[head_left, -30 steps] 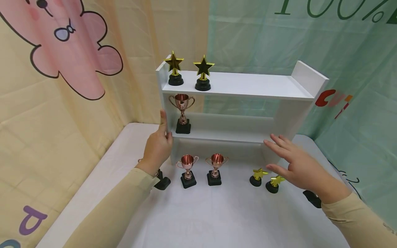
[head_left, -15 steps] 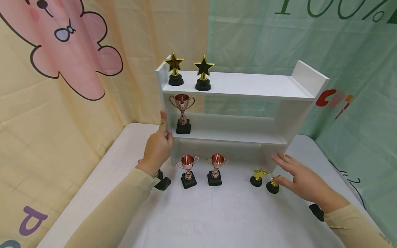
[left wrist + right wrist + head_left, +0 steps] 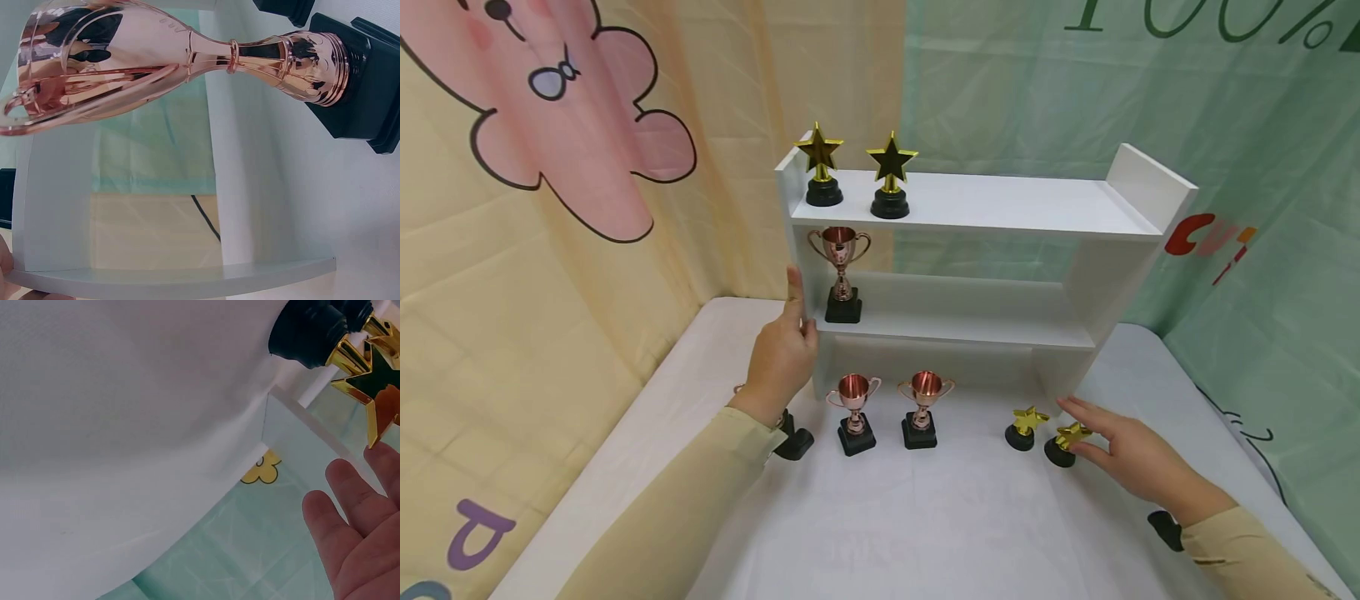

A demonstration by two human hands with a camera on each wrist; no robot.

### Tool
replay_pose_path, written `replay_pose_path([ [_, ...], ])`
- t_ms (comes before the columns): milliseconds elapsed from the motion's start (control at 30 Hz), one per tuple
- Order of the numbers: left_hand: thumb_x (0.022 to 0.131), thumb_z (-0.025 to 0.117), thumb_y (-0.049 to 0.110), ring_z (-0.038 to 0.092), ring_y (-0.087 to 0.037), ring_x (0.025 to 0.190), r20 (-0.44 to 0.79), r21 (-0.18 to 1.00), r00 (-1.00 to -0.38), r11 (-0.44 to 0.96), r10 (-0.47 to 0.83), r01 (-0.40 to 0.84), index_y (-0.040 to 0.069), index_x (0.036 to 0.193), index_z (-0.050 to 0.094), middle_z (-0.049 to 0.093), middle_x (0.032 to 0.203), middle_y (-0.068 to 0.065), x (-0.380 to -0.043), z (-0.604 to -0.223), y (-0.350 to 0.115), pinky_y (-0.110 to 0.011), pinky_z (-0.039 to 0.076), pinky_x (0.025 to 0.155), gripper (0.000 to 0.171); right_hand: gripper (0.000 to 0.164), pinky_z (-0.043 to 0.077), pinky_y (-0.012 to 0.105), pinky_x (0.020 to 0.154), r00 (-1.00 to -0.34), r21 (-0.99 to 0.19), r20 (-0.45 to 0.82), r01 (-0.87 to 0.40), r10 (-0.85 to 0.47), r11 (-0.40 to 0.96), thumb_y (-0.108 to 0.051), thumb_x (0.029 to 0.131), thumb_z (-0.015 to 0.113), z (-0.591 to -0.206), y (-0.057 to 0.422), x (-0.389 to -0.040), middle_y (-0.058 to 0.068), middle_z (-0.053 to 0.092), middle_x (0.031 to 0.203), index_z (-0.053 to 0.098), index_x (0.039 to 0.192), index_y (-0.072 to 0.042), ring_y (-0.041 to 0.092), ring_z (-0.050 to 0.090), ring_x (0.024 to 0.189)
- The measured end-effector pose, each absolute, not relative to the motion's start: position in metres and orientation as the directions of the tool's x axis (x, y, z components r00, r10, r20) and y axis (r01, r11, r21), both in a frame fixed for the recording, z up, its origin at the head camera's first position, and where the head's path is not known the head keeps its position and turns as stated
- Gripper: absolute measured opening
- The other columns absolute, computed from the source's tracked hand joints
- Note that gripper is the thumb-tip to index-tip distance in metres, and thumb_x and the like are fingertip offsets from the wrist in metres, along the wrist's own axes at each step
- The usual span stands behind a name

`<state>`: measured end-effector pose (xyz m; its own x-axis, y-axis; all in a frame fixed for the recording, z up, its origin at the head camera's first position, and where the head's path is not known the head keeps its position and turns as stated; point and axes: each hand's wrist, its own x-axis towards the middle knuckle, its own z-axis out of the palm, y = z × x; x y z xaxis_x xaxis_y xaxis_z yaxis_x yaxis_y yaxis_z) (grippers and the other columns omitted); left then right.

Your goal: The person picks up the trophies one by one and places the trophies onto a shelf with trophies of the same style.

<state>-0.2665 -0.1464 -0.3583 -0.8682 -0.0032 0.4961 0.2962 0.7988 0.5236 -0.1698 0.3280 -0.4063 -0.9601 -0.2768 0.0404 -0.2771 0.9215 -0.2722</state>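
Note:
My left hand (image 3: 781, 358) is at the left side of the white shelf unit (image 3: 977, 223), index finger straight up along its outer side and thumb tip at the front edge. A copper cup trophy (image 3: 144, 69) fills the top of the left wrist view; in the head view my left wrist partly covers it. My right hand (image 3: 1138, 457) reaches to the front gold star trophy (image 3: 1060, 450), fingers extended and thumb beside the star. In the right wrist view a fingertip overlaps the star's lower point. A second star trophy (image 3: 1024, 428) stands just left of it.
Two copper cups (image 3: 854, 414) stand on the white-covered table (image 3: 880, 533) before the shelf. Two star trophies (image 3: 890, 177) occupy the top shelf's left end, with a copper cup (image 3: 842, 275) below. A black object (image 3: 1167, 530) lies partly under my right wrist. Printed curtains hang behind.
My right hand has come down from beside the shelf to the front star trophy, its thumb and fingers drawing nearer the star. The left hand has kept its place.

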Motion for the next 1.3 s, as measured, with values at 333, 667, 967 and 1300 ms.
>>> replay_pose_path([
  [333, 0.105, 0.054, 0.011, 0.041, -0.027, 0.046, 0.514, 0.515, -0.858, 0.802, -0.005, 0.304, 0.046, 0.165, -0.013, 0.044, 0.053, -0.009, -0.268, -0.359, -0.147, -0.038, 0.037, 0.047, 0.096, 0.067, 0.059, 0.056, 0.095, -0.95, -0.294, 0.079, -0.312, -0.302, 0.904, -0.019, 0.094, 0.079, -0.416, 0.333, -0.171, 0.018, 0.06, 0.151, 0.053, 0.155, -0.011, 0.04, 0.069, 0.122],
  [667, 0.104, 0.054, 0.011, 0.04, -0.024, 0.045, 0.508, 0.52, -0.861, 0.802, -0.014, 0.294, 0.047, 0.164, -0.014, 0.043, 0.052, -0.007, -0.268, -0.36, -0.147, -0.036, 0.035, 0.046, 0.097, 0.065, 0.061, 0.054, 0.09, -0.951, -0.3, 0.094, -0.311, -0.296, 0.902, -0.017, 0.094, 0.078, -0.423, 0.335, -0.172, 0.019, 0.066, 0.142, 0.055, 0.154, -0.014, 0.043, 0.069, 0.121],
  [967, 0.105, 0.053, 0.011, 0.04, -0.025, 0.045, 0.506, 0.517, -0.863, 0.804, -0.009, 0.294, 0.048, 0.164, -0.014, 0.043, 0.053, -0.007, -0.267, -0.359, -0.147, -0.037, 0.035, 0.046, 0.097, 0.059, 0.061, 0.051, 0.089, -0.954, -0.337, 0.096, -0.3, -0.284, 0.892, -0.009, 0.096, 0.074, -0.424, 0.333, -0.172, 0.017, 0.071, 0.137, 0.057, 0.153, -0.012, 0.039, 0.071, 0.119],
  [1300, 0.109, 0.055, 0.017, 0.044, -0.025, 0.048, 0.493, 0.499, -0.87, 0.813, 0.018, 0.299, 0.045, 0.165, -0.015, 0.05, 0.058, -0.011, -0.263, -0.356, -0.15, -0.037, 0.04, 0.05, 0.094, 0.057, 0.061, 0.051, 0.089, -0.955, -0.356, 0.103, -0.297, -0.278, 0.886, -0.005, 0.096, 0.073, -0.428, 0.334, -0.174, 0.018, 0.072, 0.134, 0.058, 0.151, -0.011, 0.039, 0.072, 0.117],
])
